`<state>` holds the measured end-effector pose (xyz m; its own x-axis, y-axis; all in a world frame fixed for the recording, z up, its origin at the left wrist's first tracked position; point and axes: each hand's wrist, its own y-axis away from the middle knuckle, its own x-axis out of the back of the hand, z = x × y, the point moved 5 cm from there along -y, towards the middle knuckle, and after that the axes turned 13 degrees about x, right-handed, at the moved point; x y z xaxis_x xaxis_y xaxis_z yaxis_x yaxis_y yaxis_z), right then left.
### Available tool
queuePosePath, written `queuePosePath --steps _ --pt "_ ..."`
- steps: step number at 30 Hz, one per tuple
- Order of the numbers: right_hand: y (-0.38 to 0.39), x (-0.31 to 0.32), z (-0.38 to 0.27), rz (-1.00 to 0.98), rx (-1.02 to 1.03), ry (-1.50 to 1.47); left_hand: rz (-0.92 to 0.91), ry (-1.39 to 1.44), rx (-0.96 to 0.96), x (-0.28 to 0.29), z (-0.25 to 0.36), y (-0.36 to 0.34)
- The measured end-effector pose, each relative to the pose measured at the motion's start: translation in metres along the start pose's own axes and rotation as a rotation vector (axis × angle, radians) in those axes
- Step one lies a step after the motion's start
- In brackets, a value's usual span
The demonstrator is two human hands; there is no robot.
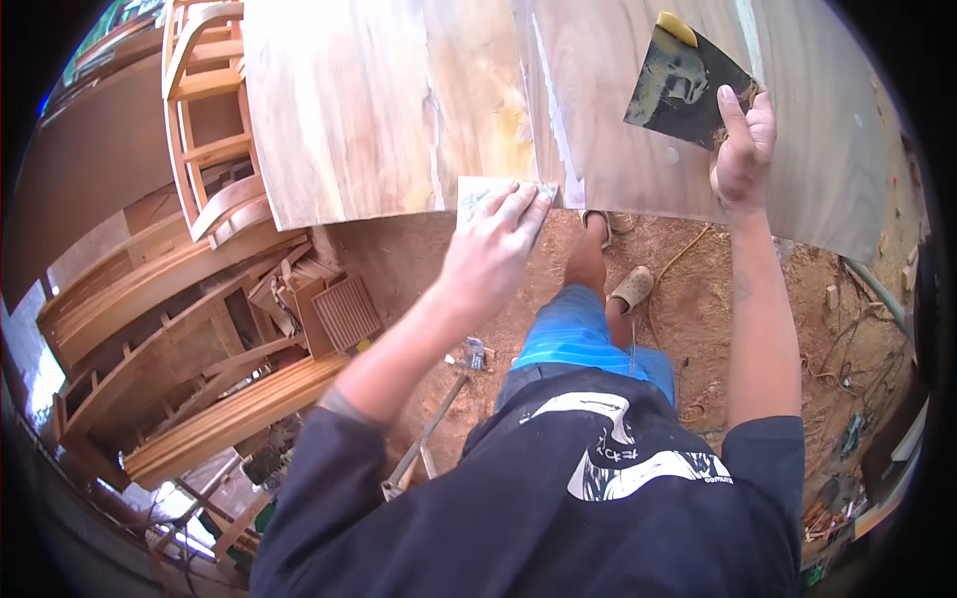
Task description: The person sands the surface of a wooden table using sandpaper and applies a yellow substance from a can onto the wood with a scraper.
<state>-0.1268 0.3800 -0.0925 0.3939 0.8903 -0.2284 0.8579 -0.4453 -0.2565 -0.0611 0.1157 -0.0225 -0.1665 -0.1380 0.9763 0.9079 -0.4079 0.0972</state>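
Note:
A wooden panel (359, 110) with pale filler lines along its seams spans the top of the head view. My left hand (503, 224) grips a pale, square flat piece (477, 189) at the panel's near edge, fingers over its face; I cannot tell what it is. At the upper right, my right hand (743, 154) holds a black square board (678, 90) over the panel, thumb on top. The board carries smeared greyish paste, and a yellow piece (676, 30), perhaps a spreader or paste, lies at its top corner.
Wooden frames (214, 80) stand left of the panel, with stacked curved timbers and boards (229, 404) below them. The dirt floor (399, 259) holds shavings, a long bar (429, 429), a cord (688, 249) and a hose (877, 289). My sandalled feet (631, 287) show under the panel edge.

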Motion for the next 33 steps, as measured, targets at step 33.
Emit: queuePosePath --steps 33 --pt "-0.003 -0.009 -0.006 0.057 0.017 -0.102 -0.228 0.033 -0.028 0.032 -0.029 -0.063"
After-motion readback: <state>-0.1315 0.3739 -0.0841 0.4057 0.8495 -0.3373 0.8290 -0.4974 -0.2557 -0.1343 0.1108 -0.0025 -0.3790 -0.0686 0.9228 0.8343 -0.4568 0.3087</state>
